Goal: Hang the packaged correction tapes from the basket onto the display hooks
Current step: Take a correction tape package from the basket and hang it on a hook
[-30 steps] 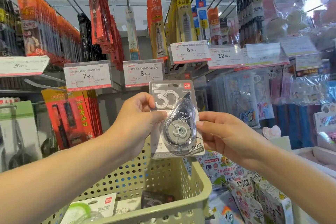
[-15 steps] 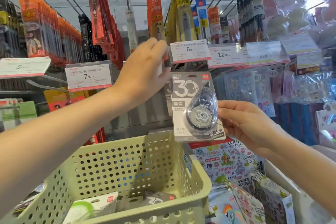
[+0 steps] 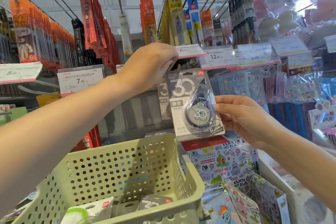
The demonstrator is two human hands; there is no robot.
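1. The left hand [image 3: 151, 65] reaches up, its fingers [image 3: 170, 53] pinching the left edge of the 6.00 price tag [image 3: 189, 51] and tilting it.
2. The right hand [image 3: 241, 118] has fingers [image 3: 221, 110] curled on the right edge of a grey correction tape package [image 3: 192, 105], just below the left fingers.
3. More packages [image 3: 154, 203] lie in the green basket [image 3: 192, 183], well below both hands.

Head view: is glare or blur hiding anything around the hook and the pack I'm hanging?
Head view: the correction tape pack is sharp, with slight glints on its blister; the right hand holds it. The left hand lifts the 6.00 price tag and covers the hook. The top right is blown out and blurry; wide-angle bending at edges; the basket is evenly lit.
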